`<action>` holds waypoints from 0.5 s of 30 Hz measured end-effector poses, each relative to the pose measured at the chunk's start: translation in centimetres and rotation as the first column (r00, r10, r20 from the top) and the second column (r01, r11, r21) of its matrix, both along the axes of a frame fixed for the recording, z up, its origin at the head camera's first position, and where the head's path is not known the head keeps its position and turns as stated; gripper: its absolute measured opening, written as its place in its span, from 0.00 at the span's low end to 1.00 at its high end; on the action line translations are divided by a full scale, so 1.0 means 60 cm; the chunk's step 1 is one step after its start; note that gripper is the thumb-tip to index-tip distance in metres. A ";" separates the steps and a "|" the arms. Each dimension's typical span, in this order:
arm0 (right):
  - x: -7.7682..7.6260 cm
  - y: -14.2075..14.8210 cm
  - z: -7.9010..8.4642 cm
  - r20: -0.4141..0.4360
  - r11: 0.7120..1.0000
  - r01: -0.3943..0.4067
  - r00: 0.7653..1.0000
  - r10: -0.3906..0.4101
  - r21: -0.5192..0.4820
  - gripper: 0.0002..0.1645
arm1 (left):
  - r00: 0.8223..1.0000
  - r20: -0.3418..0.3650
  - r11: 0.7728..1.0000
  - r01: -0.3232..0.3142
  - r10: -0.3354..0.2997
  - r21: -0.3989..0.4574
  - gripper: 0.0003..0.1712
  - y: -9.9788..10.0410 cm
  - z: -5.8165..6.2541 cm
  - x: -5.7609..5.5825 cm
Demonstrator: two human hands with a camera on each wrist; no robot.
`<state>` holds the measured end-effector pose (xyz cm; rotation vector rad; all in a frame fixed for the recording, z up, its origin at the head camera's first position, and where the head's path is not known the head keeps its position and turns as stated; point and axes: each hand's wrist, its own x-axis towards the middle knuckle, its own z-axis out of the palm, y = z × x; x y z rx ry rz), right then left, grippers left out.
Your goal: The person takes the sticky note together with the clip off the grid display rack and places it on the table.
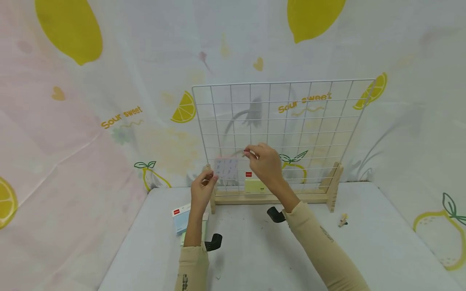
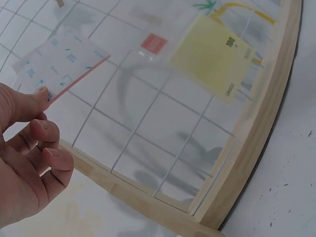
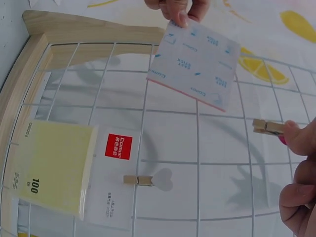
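My left hand pinches a sticky note pad by one edge, thumb against its white backing with blue print; a thin pink-red edge shows. The pad is held up against the lower left of a white wire grid. My right hand pinches a small wooden clothespin between thumb and fingers, to the right of the pad and apart from it. A bit of pinkish red shows by that thumb. On the grid, a yellow sticky note pack hangs from another clothespin with a white heart.
The grid stands upright in a wooden base on a white table. Left of it lie a blue sticky note pack and a pale green one, partly behind my left forearm. A few small clothespins lie at the right. Lemon-printed cloth hangs behind.
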<state>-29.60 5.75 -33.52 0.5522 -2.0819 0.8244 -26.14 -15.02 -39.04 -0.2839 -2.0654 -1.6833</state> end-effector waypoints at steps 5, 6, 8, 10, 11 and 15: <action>0.006 0.016 -0.007 -0.001 1.000 0.007 1.000 -0.007 0.022 0.03 | 1.000 -0.015 1.000 -0.002 0.002 0.013 0.08 -0.008 -0.001 0.000; 0.007 0.019 -0.008 0.003 1.000 0.007 1.000 -0.007 0.025 0.03 | 1.000 -0.013 1.000 -0.002 0.002 0.018 0.08 -0.009 -0.002 0.000; 0.009 0.025 -0.011 0.015 1.000 0.008 1.000 -0.008 0.030 0.03 | 1.000 -0.010 1.000 -0.002 0.002 0.025 0.08 -0.013 -0.003 0.000; 0.011 0.029 -0.015 0.024 0.999 0.015 1.000 -0.016 0.033 0.03 | 1.000 -0.005 1.000 0.000 0.000 0.022 0.09 -0.018 -0.006 0.000; 0.011 0.031 -0.017 0.028 0.999 0.021 0.999 -0.022 0.038 0.04 | 1.000 -0.004 1.000 0.001 -0.001 0.019 0.10 -0.020 -0.007 0.000; 0.012 0.037 -0.025 0.030 0.998 0.037 0.999 -0.038 0.050 0.06 | 1.000 0.003 1.000 0.012 -0.012 0.002 0.10 -0.026 -0.011 0.004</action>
